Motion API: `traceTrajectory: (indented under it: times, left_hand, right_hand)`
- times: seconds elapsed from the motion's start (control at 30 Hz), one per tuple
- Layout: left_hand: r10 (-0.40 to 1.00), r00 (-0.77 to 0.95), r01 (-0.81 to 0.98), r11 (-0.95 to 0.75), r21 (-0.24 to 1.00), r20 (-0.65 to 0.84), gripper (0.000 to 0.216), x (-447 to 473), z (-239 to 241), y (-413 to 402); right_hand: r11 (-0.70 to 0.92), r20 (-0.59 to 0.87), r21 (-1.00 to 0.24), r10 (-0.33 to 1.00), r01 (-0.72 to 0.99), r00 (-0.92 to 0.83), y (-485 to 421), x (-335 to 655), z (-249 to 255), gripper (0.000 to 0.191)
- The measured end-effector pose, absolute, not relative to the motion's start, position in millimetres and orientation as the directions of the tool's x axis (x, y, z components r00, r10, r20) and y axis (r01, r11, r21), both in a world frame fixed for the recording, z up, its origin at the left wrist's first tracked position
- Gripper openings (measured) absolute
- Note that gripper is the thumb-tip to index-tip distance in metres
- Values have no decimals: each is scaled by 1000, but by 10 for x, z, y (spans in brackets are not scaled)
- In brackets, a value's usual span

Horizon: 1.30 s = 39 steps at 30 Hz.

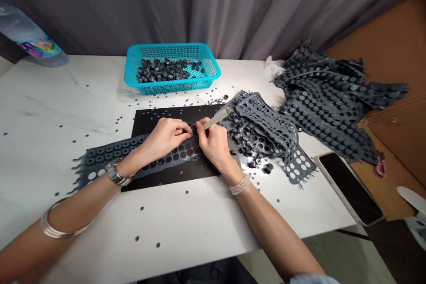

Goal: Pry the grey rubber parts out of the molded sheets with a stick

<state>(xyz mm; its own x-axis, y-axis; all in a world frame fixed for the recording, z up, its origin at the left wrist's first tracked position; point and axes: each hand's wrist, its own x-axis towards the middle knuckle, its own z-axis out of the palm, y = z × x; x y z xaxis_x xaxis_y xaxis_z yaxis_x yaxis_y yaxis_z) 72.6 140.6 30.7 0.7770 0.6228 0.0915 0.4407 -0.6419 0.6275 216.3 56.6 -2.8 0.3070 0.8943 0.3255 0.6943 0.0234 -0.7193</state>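
A dark grey rubber sheet point(109, 145) with rows of round parts and punched holes lies partly over a black mat point(173, 179). My left hand point(171, 135) rests over the sheet, thumb and fingertips pinched at its upper edge by a small dark part. Close beside it, my right hand point(214, 142) grips a slim tool with a pale, flat handle point(218, 117); the handle slants up to the right, and the working tip is hidden by the fingers. Several loose black rubber rings point(244, 140) lie heaped just right of my right hand.
Behind the mat stands a turquoise basket point(173, 84) holding many black rings. Punched-out sheets point(266, 117) and a pile of studded sheets point(319, 102) lie right. A phone point(349, 186) sits at the right edge, a water bottle point(33, 37) far left. Small dark discs dot the table point(199, 226).
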Motion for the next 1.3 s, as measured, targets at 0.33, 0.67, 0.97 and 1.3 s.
traceTrajectory:
  times: [0.33, 0.67, 0.97, 1.3]
  left_hand:
    - [617, 770, 483, -732, 480, 166, 18, 701, 189, 1373]
    - [603, 786, 489, -740, 461, 135, 19, 723, 240, 1368]
    - [617, 783, 394, -590, 705, 79, 11, 686, 385, 1353]
    - [589, 660, -58, 660, 749, -467, 5, 598, 457, 1636]
  right_hand:
    - [21, 257, -829, 902, 559, 347, 554, 2220, 44, 34]
    - [61, 285, -834, 899, 549, 333, 546, 2195, 58, 34]
    - [80, 308, -784, 911, 615, 275, 596, 2190, -24, 25]
    - [44, 250, -930, 802, 364, 543, 575, 2296, 50, 38]
